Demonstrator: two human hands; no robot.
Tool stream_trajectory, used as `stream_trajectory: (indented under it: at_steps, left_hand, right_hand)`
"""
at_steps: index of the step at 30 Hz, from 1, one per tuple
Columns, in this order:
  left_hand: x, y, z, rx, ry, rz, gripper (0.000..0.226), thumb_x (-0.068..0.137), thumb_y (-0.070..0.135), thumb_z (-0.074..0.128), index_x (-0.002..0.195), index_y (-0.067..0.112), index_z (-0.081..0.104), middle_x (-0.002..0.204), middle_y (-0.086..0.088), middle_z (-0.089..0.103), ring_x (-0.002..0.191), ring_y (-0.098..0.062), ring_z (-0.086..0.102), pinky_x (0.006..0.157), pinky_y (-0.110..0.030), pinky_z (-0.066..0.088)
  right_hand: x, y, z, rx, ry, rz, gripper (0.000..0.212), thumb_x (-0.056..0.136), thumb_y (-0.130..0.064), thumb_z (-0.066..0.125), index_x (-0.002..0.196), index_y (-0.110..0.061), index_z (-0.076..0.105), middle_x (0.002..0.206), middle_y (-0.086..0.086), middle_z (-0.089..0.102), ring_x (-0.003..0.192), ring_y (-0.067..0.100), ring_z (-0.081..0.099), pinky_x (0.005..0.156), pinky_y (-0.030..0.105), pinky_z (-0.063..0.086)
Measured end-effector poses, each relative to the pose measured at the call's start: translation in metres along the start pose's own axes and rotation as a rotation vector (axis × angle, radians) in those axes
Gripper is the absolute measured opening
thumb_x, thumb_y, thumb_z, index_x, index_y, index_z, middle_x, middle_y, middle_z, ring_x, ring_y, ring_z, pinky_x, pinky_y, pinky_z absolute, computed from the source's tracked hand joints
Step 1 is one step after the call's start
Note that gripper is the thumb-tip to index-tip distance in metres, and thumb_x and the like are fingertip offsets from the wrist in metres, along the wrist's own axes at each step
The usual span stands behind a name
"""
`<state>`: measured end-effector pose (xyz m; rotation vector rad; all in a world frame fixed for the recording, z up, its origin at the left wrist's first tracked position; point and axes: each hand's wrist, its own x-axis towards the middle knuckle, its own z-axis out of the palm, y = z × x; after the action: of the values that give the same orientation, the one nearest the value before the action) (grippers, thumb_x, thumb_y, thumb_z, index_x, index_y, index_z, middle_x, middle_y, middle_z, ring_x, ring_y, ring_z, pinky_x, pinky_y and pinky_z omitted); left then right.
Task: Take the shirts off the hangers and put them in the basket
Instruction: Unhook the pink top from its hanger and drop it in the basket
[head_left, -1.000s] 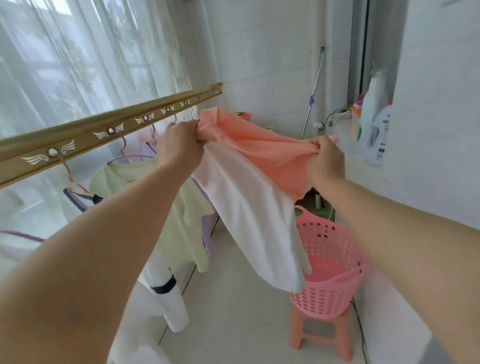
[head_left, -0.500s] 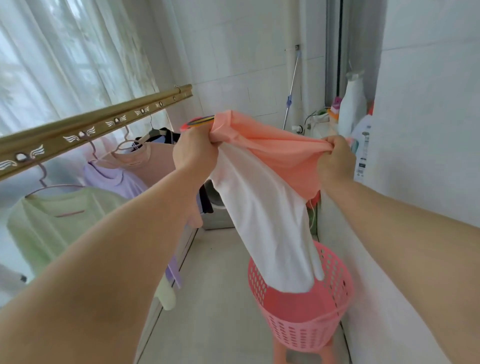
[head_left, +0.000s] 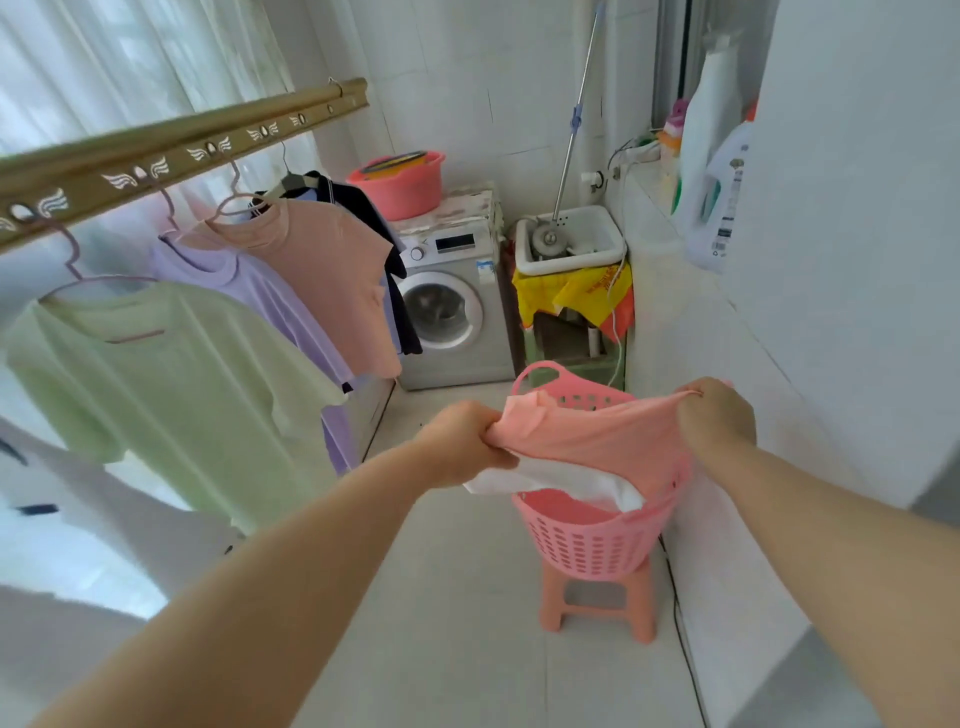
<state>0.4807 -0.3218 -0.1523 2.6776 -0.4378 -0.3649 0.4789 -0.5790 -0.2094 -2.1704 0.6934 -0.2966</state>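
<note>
While both hands' fingers (head_left: 498, 457) grip the pink-and-white shirt (head_left: 597, 441), it hangs over the basket (head_left: 587, 545).

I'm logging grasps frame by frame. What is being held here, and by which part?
One pink-and-white shirt, stretched over the basket. The left hand has its grip on one bunched end of the pink edge, the right hand on the other end.

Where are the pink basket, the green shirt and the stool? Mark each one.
pink basket (head_left: 592, 551): head view, perforated front wall.
green shirt (head_left: 171, 384): head view, chest panel.
stool (head_left: 551, 609): head view, a front leg.
</note>
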Motion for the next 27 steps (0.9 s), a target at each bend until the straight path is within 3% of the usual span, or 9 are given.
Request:
stream_trajectory:
  at_steps: [5,8,12,15,18,20,21,24,27]
  left_hand:
    - [-0.040,-0.020,0.044,0.070,-0.216,-0.024,0.020,0.076,0.017,0.077,0.093,0.011,0.070,0.080,0.001,0.058,0.076,-0.017,0.050,0.062,-0.025,0.038]
    - [-0.049,-0.023,0.048,0.076,-0.319,0.010,0.019,0.075,0.014,0.077,0.093,0.012,0.071,0.073,0.004,0.055,0.074,-0.015,0.049,0.056,-0.019,0.037]
    - [-0.046,-0.024,0.041,0.030,-0.361,0.003,0.014,0.075,0.015,0.077,0.082,0.018,0.066,0.067,0.010,0.054,0.072,-0.014,0.049,0.062,-0.022,0.041]
    - [-0.034,-0.026,0.029,-0.048,-0.322,-0.039,0.020,0.075,0.015,0.076,0.094,0.010,0.070,0.082,0.003,0.063,0.079,-0.017,0.057,0.075,-0.029,0.047]
    - [-0.019,-0.028,0.018,-0.130,-0.283,-0.066,0.012,0.078,0.016,0.075,0.088,0.019,0.069,0.082,0.007,0.066,0.085,-0.016,0.061,0.078,-0.027,0.048]
    - [-0.006,-0.026,0.014,-0.209,-0.274,-0.072,0.013,0.079,0.015,0.074,0.086,0.024,0.068,0.083,0.011,0.067,0.088,-0.013,0.062,0.080,-0.023,0.045]
    - [0.002,-0.025,0.014,-0.248,-0.262,-0.078,0.014,0.079,0.015,0.074,0.087,0.025,0.069,0.087,0.010,0.068,0.091,-0.013,0.063,0.084,-0.024,0.046]
    - [0.022,-0.023,0.011,-0.357,-0.183,-0.112,0.022,0.078,0.018,0.075,0.099,0.019,0.070,0.102,0.000,0.072,0.100,-0.020,0.065,0.097,-0.038,0.049]
    - [0.036,-0.018,0.006,-0.418,-0.138,-0.139,0.030,0.078,0.018,0.075,0.107,0.014,0.068,0.105,-0.004,0.071,0.100,-0.023,0.065,0.098,-0.041,0.049]
  right_hand:
    - [-0.034,0.030,0.033,-0.253,-0.177,-0.105,0.032,0.086,-0.001,0.042,0.105,0.001,0.067,0.120,0.025,0.058,0.110,0.039,0.054,0.091,0.038,0.043]
    - [-0.048,0.022,0.052,-0.206,-0.392,-0.269,0.033,0.083,0.002,0.043,0.089,-0.019,0.067,0.118,0.013,0.062,0.113,0.030,0.054,0.091,0.034,0.041]
    - [-0.071,0.000,0.079,0.057,-0.870,-0.174,0.047,0.091,0.009,0.041,0.131,-0.014,0.046,0.134,0.014,0.051,0.118,0.022,0.048,0.082,0.023,0.042]
    - [-0.078,0.001,0.089,0.021,-0.969,-0.055,0.023,0.099,-0.001,0.035,0.097,-0.018,0.051,0.087,0.003,0.055,0.075,0.012,0.051,0.057,0.006,0.043]
    - [-0.069,0.017,0.090,0.007,-0.973,0.046,0.038,0.098,0.001,0.030,0.066,-0.015,0.043,0.063,0.000,0.040,0.056,0.011,0.034,0.040,0.010,0.034]
    - [-0.067,0.023,0.085,0.004,-0.974,0.113,0.027,0.087,0.008,0.035,0.072,-0.008,0.050,0.059,0.000,0.046,0.059,0.015,0.035,0.046,0.017,0.035]
    - [-0.065,0.026,0.084,-0.010,-0.975,0.111,0.023,0.082,0.007,0.041,0.090,-0.007,0.056,0.071,0.001,0.055,0.067,0.016,0.043,0.054,0.020,0.038]
    - [-0.054,0.033,0.091,-0.005,-0.914,0.028,0.079,0.069,-0.002,0.066,0.141,-0.014,0.034,0.130,0.005,0.049,0.116,0.024,0.049,0.087,0.033,0.045]
    - [-0.048,0.038,0.098,-0.061,-0.823,-0.006,0.091,0.061,-0.026,0.086,0.134,-0.015,0.032,0.123,-0.002,0.047,0.116,0.021,0.048,0.091,0.035,0.045]
